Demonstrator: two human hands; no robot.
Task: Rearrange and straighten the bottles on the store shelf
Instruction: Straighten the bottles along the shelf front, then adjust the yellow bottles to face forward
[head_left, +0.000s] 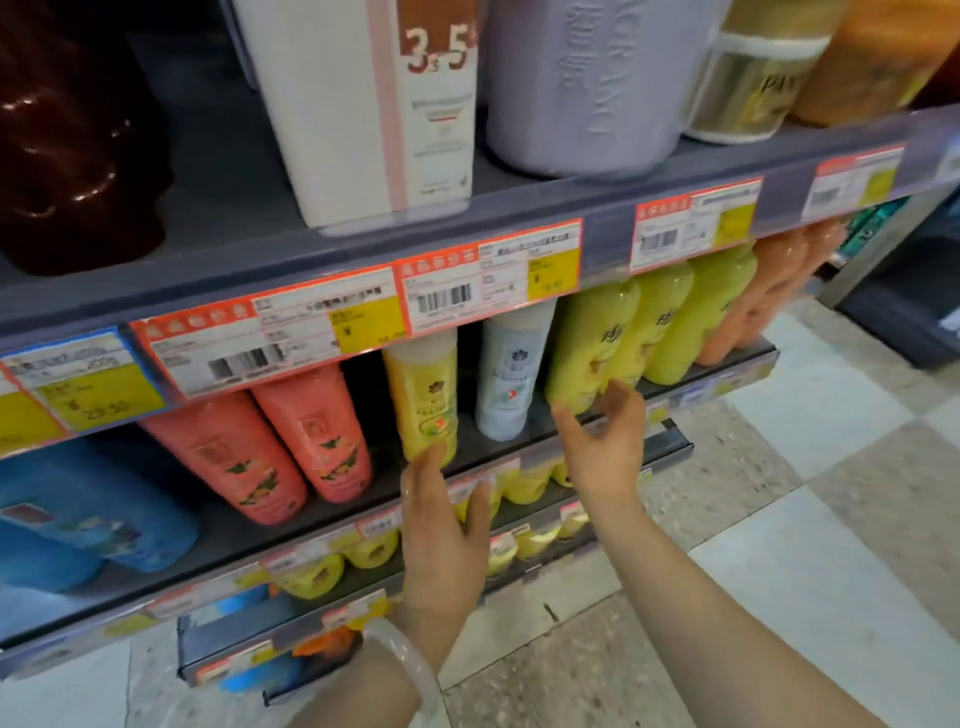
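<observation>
Both hands reach toward the middle shelf (332, 512). The left hand (441, 540) has straight fingers, together, tips touching the base of the yellow bottle (423, 400). The right hand (605, 441) hovers with fingers spread apart, just before the lime-green bottles (592, 338), holding nothing

Glossy plastic bottles (423, 395) on a matt grey shelf (291, 525).
</observation>
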